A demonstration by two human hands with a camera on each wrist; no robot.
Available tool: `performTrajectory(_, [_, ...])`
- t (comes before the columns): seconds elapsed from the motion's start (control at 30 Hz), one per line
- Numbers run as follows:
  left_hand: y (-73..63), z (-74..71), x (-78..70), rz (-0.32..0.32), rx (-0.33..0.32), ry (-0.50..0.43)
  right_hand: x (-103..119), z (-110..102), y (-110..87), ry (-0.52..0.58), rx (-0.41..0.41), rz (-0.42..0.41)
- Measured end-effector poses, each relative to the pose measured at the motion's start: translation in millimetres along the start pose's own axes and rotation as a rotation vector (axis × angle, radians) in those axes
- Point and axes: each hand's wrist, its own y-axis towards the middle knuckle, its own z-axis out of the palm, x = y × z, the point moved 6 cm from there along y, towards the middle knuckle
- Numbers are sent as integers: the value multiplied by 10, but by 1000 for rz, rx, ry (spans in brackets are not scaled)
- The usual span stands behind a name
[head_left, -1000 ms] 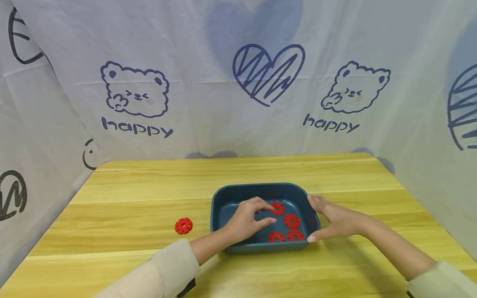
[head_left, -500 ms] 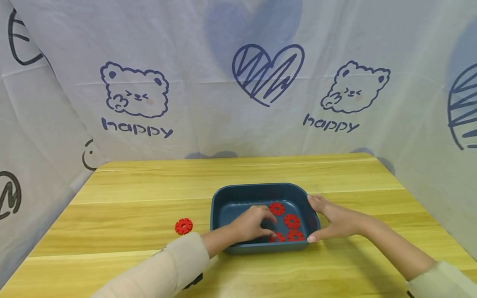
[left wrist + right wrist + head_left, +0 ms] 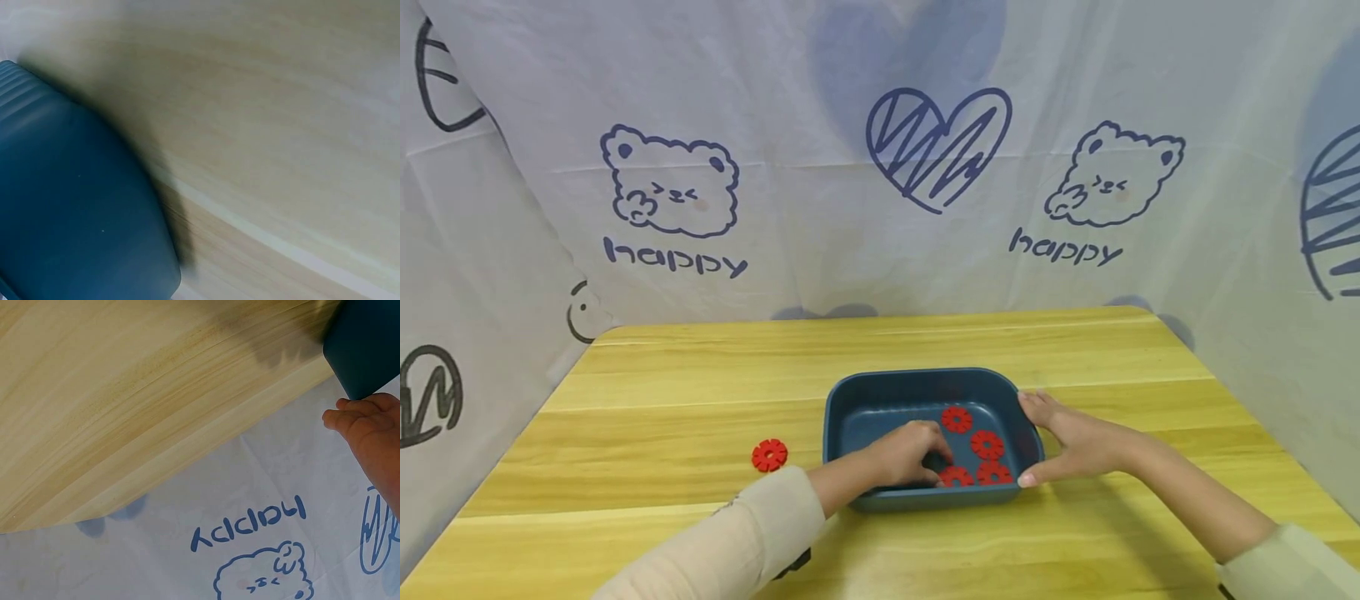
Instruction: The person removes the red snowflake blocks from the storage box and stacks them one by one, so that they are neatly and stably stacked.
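Observation:
In the head view a dark blue rectangular bin (image 3: 925,498) holds several red notched plastic discs (image 3: 987,445). My left hand (image 3: 904,454) reaches over its near side, fingers curled down, with thumb and fingertips right at the left edge of the nearest red disc (image 3: 957,477). I cannot tell whether they pinch it. My right hand (image 3: 1078,442) grips the bin's right end, thumb at the near corner and fingers at the far one. Only the bin's outer wall (image 3: 81,187) shows in the left wrist view. Fingers of the right hand (image 3: 372,425) lie against the bin (image 3: 369,347) in the right wrist view.
Another red disc (image 3: 770,455) lies on the wooden table (image 3: 700,375), left of the bin. A white cloth (image 3: 820,225) with bear and heart drawings hangs behind the table and along its sides.
My left hand has come lower inside the bin and toward me, its fingers drawing closer together at the nearest disc. The right hand and the bin have stayed put.

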Motion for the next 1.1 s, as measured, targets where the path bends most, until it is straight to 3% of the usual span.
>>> performTrajectory(0.3, [8,11,-26,12,37,40,7,-3,-1,-7,-2,-2])
performTrajectory(0.6, [38,29,-60,16,31,81,0,4,10,-12,-5,-6])
performTrajectory(1.1, [40,21,-74,77,-16,119,7,4,8,6,-3,-4])
